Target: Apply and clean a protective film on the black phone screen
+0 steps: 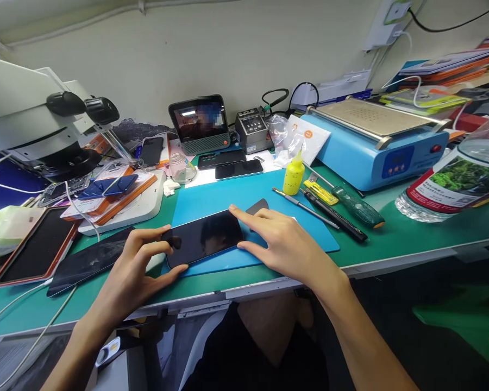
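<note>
A smartphone [206, 239] with a dark, glossy screen faces up over the blue mat [224, 198]; whether it rests flat or is slightly raised I cannot tell. My left hand [132, 266] grips its left end, thumb at the near edge and fingers at the far edge and corner. At the right end, the index finger and thumb of my right hand [287, 241] hold the far and near corners. Behind that hand a dark grey flat piece [257, 206] shows in part. A yellow squeeze bottle [294, 175] stands upright beyond my right hand.
Right of the mat lie a green-handled screwdriver [358, 206], a black pen [336, 215] and a thin brush [305, 208]. A blue heating plate [375, 146] and a large water bottle [456, 174] stand farther right. At left are a microscope [36, 119] and another phone [89, 260].
</note>
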Demonstrator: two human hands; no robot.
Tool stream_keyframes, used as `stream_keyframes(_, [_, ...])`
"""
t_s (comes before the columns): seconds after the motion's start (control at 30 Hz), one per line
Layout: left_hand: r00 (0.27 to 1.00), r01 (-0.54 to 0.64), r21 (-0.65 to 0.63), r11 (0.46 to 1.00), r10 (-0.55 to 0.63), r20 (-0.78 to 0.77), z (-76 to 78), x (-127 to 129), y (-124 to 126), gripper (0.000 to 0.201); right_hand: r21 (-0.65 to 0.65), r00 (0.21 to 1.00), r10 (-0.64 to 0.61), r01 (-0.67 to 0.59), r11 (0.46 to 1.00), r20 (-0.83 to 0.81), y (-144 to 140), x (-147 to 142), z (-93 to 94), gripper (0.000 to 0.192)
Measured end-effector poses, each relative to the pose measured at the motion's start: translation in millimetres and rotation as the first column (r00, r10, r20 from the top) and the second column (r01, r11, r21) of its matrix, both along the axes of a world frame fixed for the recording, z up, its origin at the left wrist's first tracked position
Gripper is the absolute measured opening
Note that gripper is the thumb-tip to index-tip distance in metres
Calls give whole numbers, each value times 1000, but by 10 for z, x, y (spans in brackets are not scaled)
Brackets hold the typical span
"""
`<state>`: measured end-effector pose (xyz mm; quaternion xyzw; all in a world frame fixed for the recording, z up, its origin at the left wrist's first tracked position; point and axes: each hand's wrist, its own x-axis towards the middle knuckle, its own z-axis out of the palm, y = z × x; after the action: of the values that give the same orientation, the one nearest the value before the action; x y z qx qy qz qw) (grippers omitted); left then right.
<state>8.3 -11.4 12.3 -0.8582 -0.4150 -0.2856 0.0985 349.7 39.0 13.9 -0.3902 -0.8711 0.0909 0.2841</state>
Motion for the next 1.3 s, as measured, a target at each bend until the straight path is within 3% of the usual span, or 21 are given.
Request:
stream_keyframes(0.77, [1000,-13,19,1000,12,26,1,-11,10,40,-2,984,26,-27,1000,-177,3,5,-5,48])
stream_keyframes(1.0, [997,-6,-40,999,9,71,4,-22,19,42,-68,971,-20,4,998,-239,-5,16,22,45])
stream_keyframes(1.3, [994,-3,-56,998,9,110,-5,-34,29,38,-54,972,-68,57,997,-226,32,-32,5,40])
